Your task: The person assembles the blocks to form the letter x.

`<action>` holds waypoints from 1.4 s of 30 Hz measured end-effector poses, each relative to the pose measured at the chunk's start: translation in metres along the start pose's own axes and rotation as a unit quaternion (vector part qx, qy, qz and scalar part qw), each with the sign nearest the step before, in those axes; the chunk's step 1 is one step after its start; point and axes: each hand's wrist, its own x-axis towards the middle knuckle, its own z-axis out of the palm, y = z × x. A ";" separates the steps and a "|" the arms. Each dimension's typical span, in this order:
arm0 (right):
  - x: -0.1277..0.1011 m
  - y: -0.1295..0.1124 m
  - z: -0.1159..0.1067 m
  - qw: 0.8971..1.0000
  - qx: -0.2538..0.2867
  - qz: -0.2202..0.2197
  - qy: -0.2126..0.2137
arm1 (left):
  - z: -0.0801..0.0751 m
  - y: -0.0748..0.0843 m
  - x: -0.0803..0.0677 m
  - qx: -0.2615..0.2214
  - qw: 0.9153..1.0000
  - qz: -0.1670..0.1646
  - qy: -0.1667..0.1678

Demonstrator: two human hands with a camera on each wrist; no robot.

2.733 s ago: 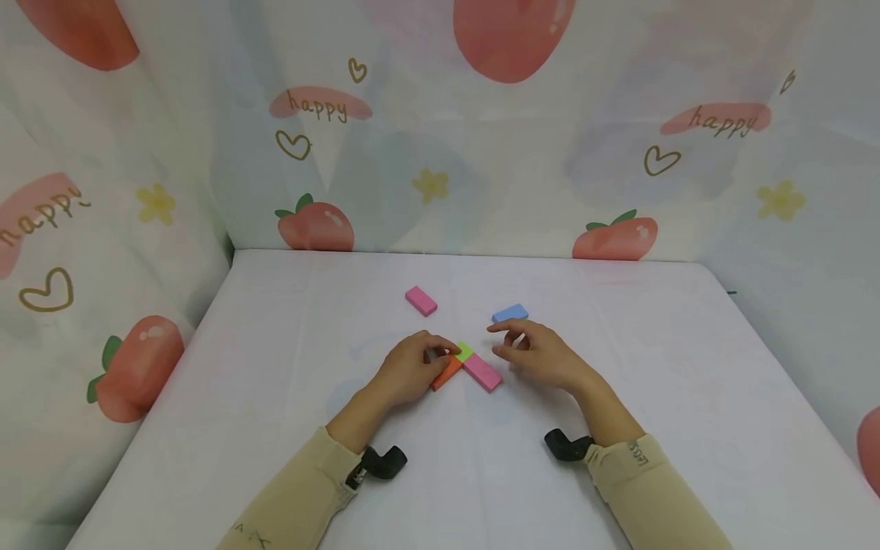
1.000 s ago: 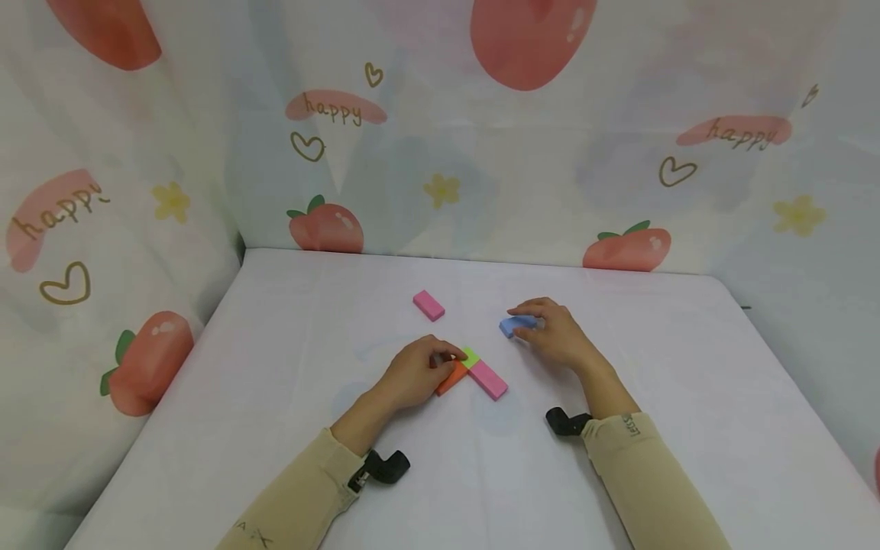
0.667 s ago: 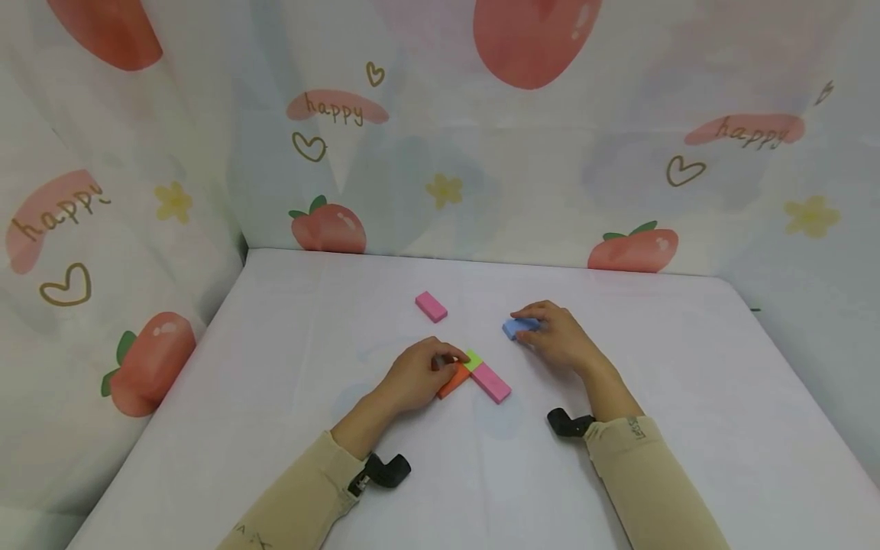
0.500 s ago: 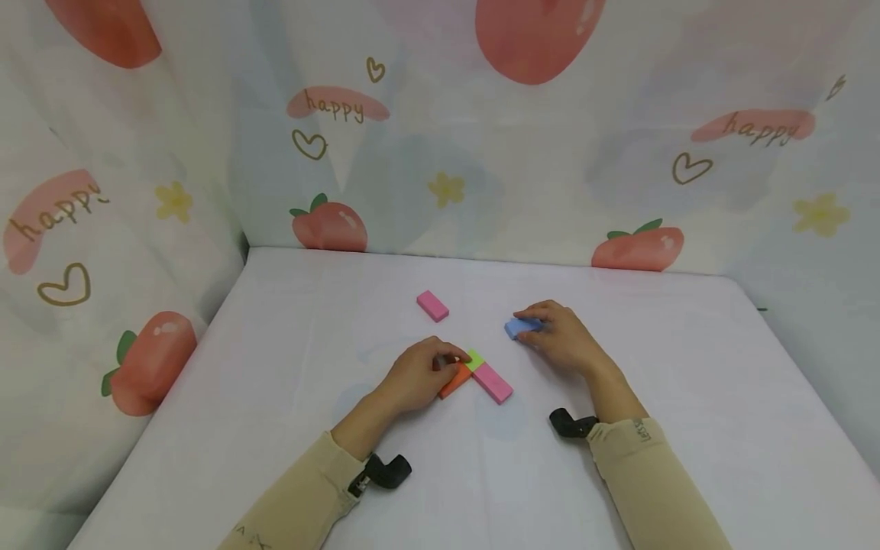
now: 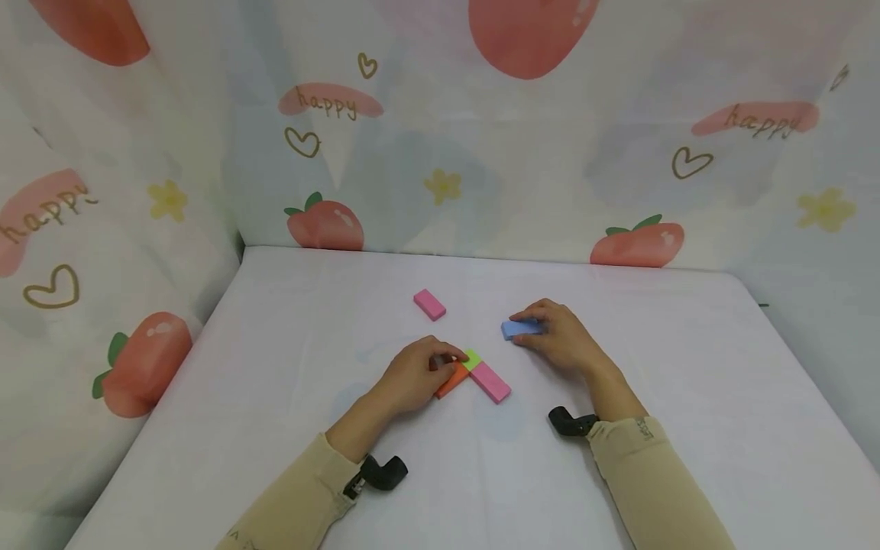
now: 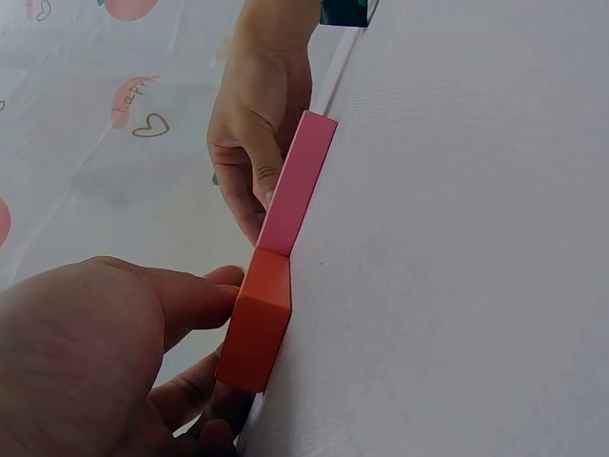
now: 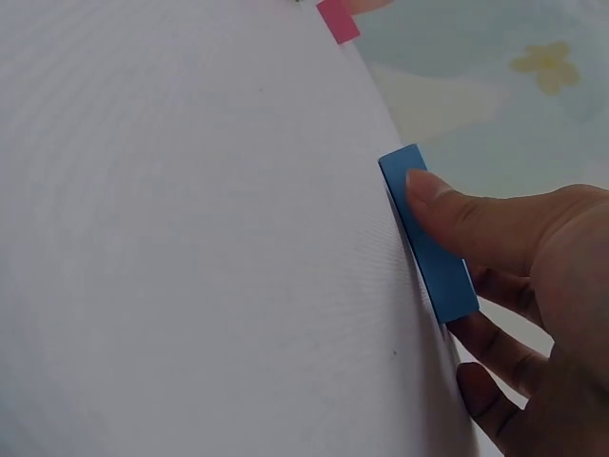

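My left hand (image 5: 412, 374) pinches the orange block (image 5: 450, 382); in the left wrist view its thumb lies along the block's side (image 6: 257, 328). A small green block (image 5: 471, 359) sits at the orange block's far end, by my left index finger. From that corner a long pink block (image 5: 491, 383) runs toward the near right, forming an angle with the orange one. Further right, my right hand (image 5: 567, 340) grips a blue block (image 5: 517, 329) between thumb and fingers. The right wrist view shows the thumb pressed on the blue block's face (image 7: 440, 271), close over the tabletop.
Another pink block (image 5: 429, 305) lies farther back, left of the blue one. All of them are on a white-covered table (image 5: 289, 321). A printed curtain (image 5: 509, 153) stands behind and at the sides. Each wrist wears a black camera mount (image 5: 385, 473).
My right hand has moved back to the blue block, taken hold of it and turned it slightly. My left hand stays at the orange block. The head view has shifted a little.
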 end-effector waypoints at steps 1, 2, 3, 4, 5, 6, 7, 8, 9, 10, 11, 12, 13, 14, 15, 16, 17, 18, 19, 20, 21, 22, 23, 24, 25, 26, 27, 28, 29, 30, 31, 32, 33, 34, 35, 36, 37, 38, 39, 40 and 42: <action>0.000 0.000 0.000 1.000 -0.002 -0.002 0.000 | 0.000 0.000 0.000 -0.001 1.000 0.001 0.000; 0.001 0.000 0.001 1.000 -0.004 -0.006 0.000 | 0.000 0.000 0.000 -0.002 1.000 0.001 0.002; 0.001 -0.001 0.001 1.000 -0.005 -0.008 0.000 | -0.001 -0.001 -0.001 -0.003 1.000 0.002 0.003; 0.001 -0.001 0.002 1.000 -0.004 -0.012 -0.001 | 0.000 -0.001 -0.001 -0.004 1.000 0.001 0.003; 0.001 -0.002 0.002 1.000 -0.003 -0.016 -0.002 | 0.000 -0.001 -0.002 -0.006 1.000 0.000 0.002; 0.001 -0.003 0.003 1.000 -0.004 -0.020 -0.004 | 0.000 -0.002 -0.002 -0.006 1.000 -0.001 0.001; 0.000 -0.004 0.003 1.000 -0.006 -0.026 -0.005 | 0.000 -0.002 -0.003 -0.007 1.000 -0.003 0.001; 0.000 -0.006 0.004 0.999 -0.006 -0.032 -0.006 | 0.000 -0.003 -0.004 -0.008 1.000 -0.004 0.001; -0.001 -0.008 0.004 0.999 -0.005 -0.035 -0.009 | 0.000 -0.003 -0.004 -0.008 1.000 -0.006 0.000; -0.001 -0.010 0.005 0.999 -0.006 -0.038 -0.012 | 0.001 -0.004 -0.005 -0.008 1.000 -0.007 0.000; -0.001 -0.011 0.006 0.999 -0.008 -0.042 -0.014 | 0.001 -0.004 -0.005 -0.010 1.000 -0.007 0.000; -0.001 -0.013 0.006 0.999 -0.012 -0.045 -0.017 | 0.001 -0.004 -0.006 -0.010 1.000 -0.007 0.000; -0.001 -0.015 0.007 0.999 -0.013 -0.045 -0.019 | 0.001 -0.004 -0.006 -0.011 1.000 -0.006 0.000; -0.002 -0.017 0.007 0.999 -0.015 -0.044 -0.023 | 0.001 -0.004 -0.005 -0.011 1.000 -0.005 0.001; -0.002 -0.019 0.008 0.999 -0.017 -0.043 -0.027 | 0.001 -0.005 -0.005 -0.011 1.000 -0.005 0.001; -0.002 -0.020 0.008 0.998 -0.018 -0.044 -0.029 | 0.001 -0.005 -0.005 -0.012 1.000 -0.004 0.001; -0.002 -0.022 0.009 0.998 -0.020 -0.049 -0.032 | 0.001 -0.005 -0.005 -0.011 1.000 -0.004 0.001; -0.002 -0.023 0.010 0.998 -0.021 -0.052 -0.035 | 0.001 -0.005 -0.005 -0.011 1.000 -0.003 0.001; -0.002 -0.025 0.010 0.998 -0.021 -0.055 -0.037 | 0.001 -0.005 -0.005 -0.011 1.000 -0.003 0.001; -0.002 -0.027 0.010 0.997 -0.022 -0.059 -0.041 | 0.000 -0.005 -0.005 -0.010 1.000 -0.002 0.001; -0.002 -0.028 0.011 0.997 -0.023 -0.064 -0.043 | 0.000 -0.004 -0.005 -0.010 1.000 0.000 0.000; -0.002 -0.029 0.011 0.996 -0.025 -0.072 -0.046 | 0.000 -0.004 -0.004 -0.008 1.000 0.002 0.001; -0.002 -0.030 0.012 0.996 -0.027 -0.076 -0.049 | 0.000 -0.004 -0.004 -0.008 1.000 0.003 0.001; -0.001 -0.030 0.012 0.995 -0.029 -0.077 -0.051 | 0.000 -0.003 -0.003 -0.007 1.000 0.005 0.001; -0.001 -0.031 0.012 0.995 -0.031 -0.078 -0.054 | 0.000 -0.003 -0.003 -0.007 1.000 0.006 0.001; -0.001 -0.031 0.013 0.995 -0.033 -0.079 -0.055 | -0.001 -0.003 -0.002 -0.005 1.000 0.007 0.000; 0.000 -0.031 0.013 0.995 -0.034 -0.081 -0.055 | -0.001 -0.002 -0.002 -0.005 1.000 0.008 0.001; 0.000 -0.031 0.013 0.995 -0.032 -0.082 -0.055 | -0.001 -0.002 -0.001 -0.004 1.000 0.008 0.001; 0.000 -0.031 0.013 0.995 -0.029 -0.083 -0.056 | -0.002 -0.002 -0.001 -0.004 1.000 0.008 0.000; 0.000 -0.031 0.013 0.994 -0.026 -0.086 -0.056 | -0.002 -0.002 -0.001 -0.003 1.000 0.008 0.000; 0.000 -0.031 0.014 0.994 -0.023 -0.090 -0.057 | -0.002 -0.002 0.000 -0.001 1.000 0.009 -0.001; 0.000 -0.031 0.014 0.994 -0.019 -0.094 -0.058 | -0.002 -0.002 0.000 0.000 1.000 0.009 -0.001; 0.000 -0.031 0.014 0.993 -0.015 -0.097 -0.060 | -0.002 -0.002 0.000 0.000 1.000 0.010 -0.002; 0.000 -0.031 0.014 0.993 -0.012 -0.100 -0.061 | -0.002 -0.002 0.000 0.000 1.000 0.010 -0.002; 0.000 -0.031 0.014 0.993 -0.010 -0.102 -0.062 | -0.002 -0.002 0.000 0.001 1.000 0.010 -0.002; 0.000 -0.031 0.015 0.993 -0.008 -0.103 -0.063 | -0.002 -0.002 0.000 0.001 1.000 0.011 -0.003; -0.001 -0.032 0.015 0.993 -0.009 -0.104 -0.064 | -0.002 -0.002 0.000 0.002 1.000 0.012 -0.003; -0.001 -0.032 0.016 0.993 -0.008 -0.104 -0.064 | -0.002 -0.002 0.000 0.002 1.000 0.012 -0.003; -0.001 -0.031 0.016 0.992 -0.010 -0.105 -0.063 | -0.001 -0.002 0.001 0.003 1.000 0.013 -0.004; -0.002 -0.031 0.016 0.993 -0.012 -0.104 -0.062 | -0.001 -0.002 0.001 0.004 1.000 0.014 -0.004; -0.002 -0.031 0.017 0.993 -0.014 -0.105 -0.061 | -0.001 -0.002 0.001 0.007 1.000 0.014 -0.006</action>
